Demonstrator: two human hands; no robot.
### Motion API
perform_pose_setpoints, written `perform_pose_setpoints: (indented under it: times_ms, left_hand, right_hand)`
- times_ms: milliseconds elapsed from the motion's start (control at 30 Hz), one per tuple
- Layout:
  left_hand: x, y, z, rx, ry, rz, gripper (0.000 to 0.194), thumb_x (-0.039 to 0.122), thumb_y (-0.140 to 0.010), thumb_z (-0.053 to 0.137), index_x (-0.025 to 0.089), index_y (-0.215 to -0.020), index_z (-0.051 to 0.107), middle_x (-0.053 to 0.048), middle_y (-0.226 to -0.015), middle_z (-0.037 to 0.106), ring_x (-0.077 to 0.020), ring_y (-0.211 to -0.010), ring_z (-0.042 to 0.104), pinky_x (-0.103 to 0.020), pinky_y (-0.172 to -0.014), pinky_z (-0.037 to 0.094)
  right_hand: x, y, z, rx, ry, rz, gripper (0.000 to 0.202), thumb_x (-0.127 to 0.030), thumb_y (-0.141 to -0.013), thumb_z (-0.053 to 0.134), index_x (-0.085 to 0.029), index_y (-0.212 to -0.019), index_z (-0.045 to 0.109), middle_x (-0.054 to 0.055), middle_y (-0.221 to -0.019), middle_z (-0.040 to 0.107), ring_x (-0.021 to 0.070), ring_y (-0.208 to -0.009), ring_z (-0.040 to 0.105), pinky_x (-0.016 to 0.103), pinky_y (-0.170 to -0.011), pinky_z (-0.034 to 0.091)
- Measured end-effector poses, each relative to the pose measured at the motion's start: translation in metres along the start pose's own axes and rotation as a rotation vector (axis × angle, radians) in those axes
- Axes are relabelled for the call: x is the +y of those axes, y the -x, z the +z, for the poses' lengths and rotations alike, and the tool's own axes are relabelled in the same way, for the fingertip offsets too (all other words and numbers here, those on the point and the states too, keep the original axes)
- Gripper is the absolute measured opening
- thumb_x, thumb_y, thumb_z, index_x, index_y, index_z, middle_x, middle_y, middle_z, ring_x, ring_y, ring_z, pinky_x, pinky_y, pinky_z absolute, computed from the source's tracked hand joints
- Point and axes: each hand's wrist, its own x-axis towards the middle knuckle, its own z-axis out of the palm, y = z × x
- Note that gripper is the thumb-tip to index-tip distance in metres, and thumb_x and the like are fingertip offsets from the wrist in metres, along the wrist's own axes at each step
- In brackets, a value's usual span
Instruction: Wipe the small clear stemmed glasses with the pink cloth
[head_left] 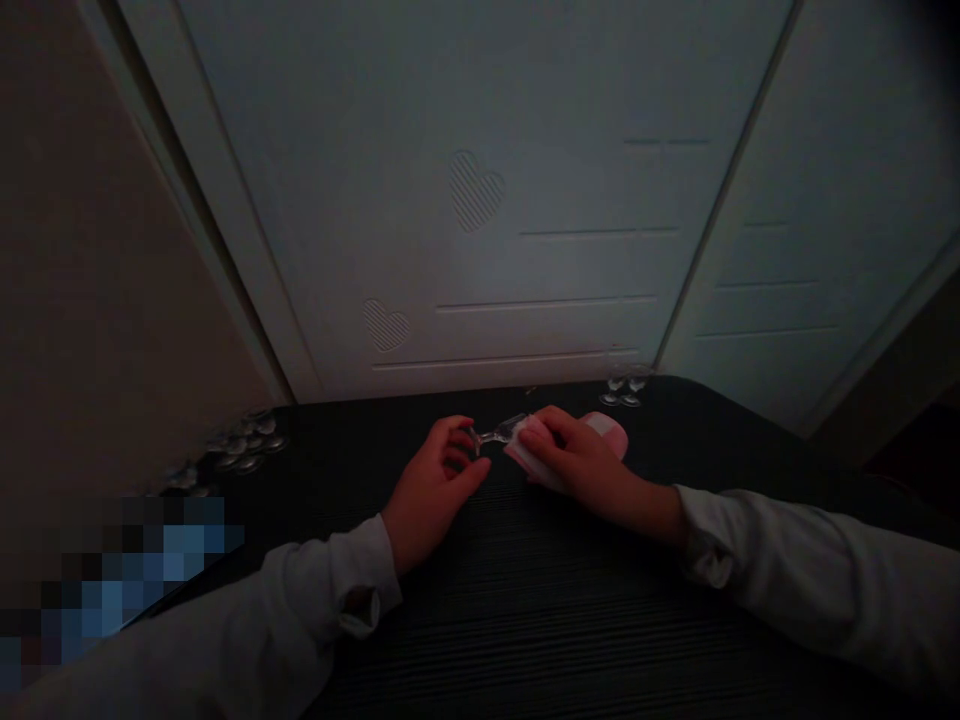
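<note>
A small stemmed glass (499,434) lies sideways between my two hands, above the dark table. The fingers of my left hand (435,485) curl around its round foot. My right hand (581,460) grips a pink and white cloth (540,468), which is pressed against the bowl end of the glass. Part of the bowl is hidden by the cloth and fingers. More of the cloth, or a second pink piece, shows behind the right hand.
Two small glasses (625,385) stand at the table's back edge, right of centre. Several more glasses (244,440) are grouped at the back left. A blurred blue and black area (142,575) lies at the left. A pale panelled surface (480,270) rises behind the dark table (525,620).
</note>
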Motion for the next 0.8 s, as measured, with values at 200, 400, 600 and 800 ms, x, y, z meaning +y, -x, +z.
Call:
perform_pose_setpoints:
  times_ms: [200, 400, 600, 800]
  left_hand:
    - [-0.004, -0.002, -0.002, 0.022, -0.034, 0.018, 0.035, 0.026, -0.071, 0.06, 0.019, -0.104, 0.051, -0.005, -0.094, 0.056, -0.0165, -0.082, 0.054, -0.035, -0.076, 0.045]
    - [0.002, -0.002, -0.002, -0.012, 0.006, -0.067, 0.029, 0.028, -0.072, 0.059, 0.017, -0.098, 0.054, -0.005, -0.09, 0.06, -0.0174, -0.081, 0.056, -0.034, -0.075, 0.045]
    - [0.01, 0.001, -0.003, -0.125, -0.018, -0.089, 0.023, 0.039, -0.078, 0.049, 0.017, -0.084, 0.056, -0.001, -0.078, 0.058, -0.0131, -0.066, 0.05, -0.026, -0.06, 0.04]
    - [0.004, -0.003, -0.008, -0.147, -0.042, -0.08, 0.04, 0.046, -0.085, 0.03, 0.018, -0.07, 0.056, -0.002, -0.073, 0.057, -0.0132, -0.06, 0.047, -0.028, -0.061, 0.039]
  right_hand:
    - [0.0, 0.0, 0.0, 0.003, -0.009, 0.005, 0.022, -0.036, -0.083, 0.045, -0.017, -0.074, 0.052, 0.0, -0.07, 0.052, 0.0131, -0.065, 0.049, 0.025, -0.054, 0.038]
    - [0.002, 0.001, -0.002, 0.043, 0.039, -0.121, 0.02, -0.034, -0.083, 0.045, -0.018, -0.073, 0.051, 0.001, -0.073, 0.049, 0.0138, -0.066, 0.048, 0.027, -0.058, 0.039]
    - [0.0, 0.003, -0.001, 0.023, 0.037, -0.163, 0.017, -0.03, -0.084, 0.045, -0.018, -0.074, 0.05, 0.002, -0.076, 0.049, 0.0146, -0.07, 0.048, 0.029, -0.064, 0.041]
    - [-0.009, 0.008, -0.001, -0.025, 0.062, -0.269, 0.013, -0.026, -0.081, 0.051, -0.018, -0.07, 0.049, 0.002, -0.073, 0.048, 0.0145, -0.068, 0.047, 0.028, -0.061, 0.04]
